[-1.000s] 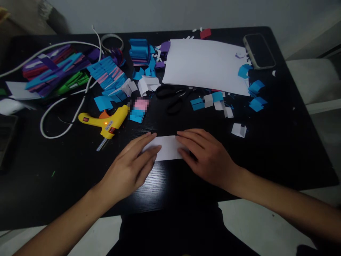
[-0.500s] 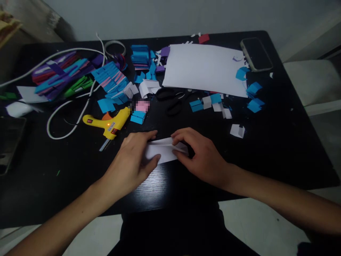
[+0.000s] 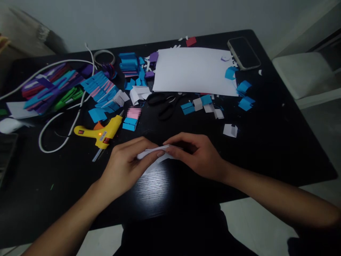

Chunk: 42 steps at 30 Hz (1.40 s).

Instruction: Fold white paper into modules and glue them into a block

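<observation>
My left hand [image 3: 127,166] and my right hand [image 3: 195,153] meet over a small white paper strip [image 3: 153,153] near the front middle of the black table [image 3: 279,142]. Both pinch the strip, which is lifted and folded edge-on, so little of it shows. A yellow glue gun [image 3: 97,131] with a lit lamp lies just left of my left hand. Black scissors [image 3: 163,103] lie beyond the hands.
A large white sheet [image 3: 191,71] lies at the back middle, a phone [image 3: 243,52] to its right. Blue, white and pink paper pieces [image 3: 130,122] are scattered about. Stacks of coloured strips [image 3: 53,87] and a white cable [image 3: 61,131] fill the left side.
The strip lay flat under my fingers a second ago. Both hands have since lifted and folded it, closing together around it. The view shifted slightly to the right.
</observation>
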{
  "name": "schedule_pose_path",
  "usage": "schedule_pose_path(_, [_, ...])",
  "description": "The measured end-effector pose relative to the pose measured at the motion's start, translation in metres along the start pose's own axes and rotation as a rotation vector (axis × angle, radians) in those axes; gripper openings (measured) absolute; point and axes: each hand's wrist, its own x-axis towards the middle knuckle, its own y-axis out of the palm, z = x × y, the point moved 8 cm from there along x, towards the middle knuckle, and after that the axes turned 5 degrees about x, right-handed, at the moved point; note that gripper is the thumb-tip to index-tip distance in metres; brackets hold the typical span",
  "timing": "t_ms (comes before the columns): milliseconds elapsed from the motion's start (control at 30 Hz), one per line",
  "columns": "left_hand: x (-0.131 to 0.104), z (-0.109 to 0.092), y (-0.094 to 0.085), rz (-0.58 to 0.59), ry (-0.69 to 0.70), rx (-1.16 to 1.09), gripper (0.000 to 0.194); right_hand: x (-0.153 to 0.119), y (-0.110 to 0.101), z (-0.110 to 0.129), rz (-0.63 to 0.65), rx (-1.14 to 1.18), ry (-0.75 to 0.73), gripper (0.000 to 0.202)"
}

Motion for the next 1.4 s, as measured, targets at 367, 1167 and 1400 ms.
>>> schedule_pose_path(367, [-0.003,0.008,0.001,-0.073,-0.052,-0.094,0.008,0.000,-0.003,0.004,-0.025,-0.081,-0.086,0.009])
schedule_pose_path(1167, [-0.005,0.041,-0.006,-0.118,-0.357,-0.239,0.014,0.002,-0.010,-0.012,-0.067,-0.015,0.009,0.022])
schedule_pose_path(1400, [0.000,0.025,0.002,0.111,-0.193,-0.236,0.021,0.001,-0.002,-0.015,0.022,-0.020,0.049,0.018])
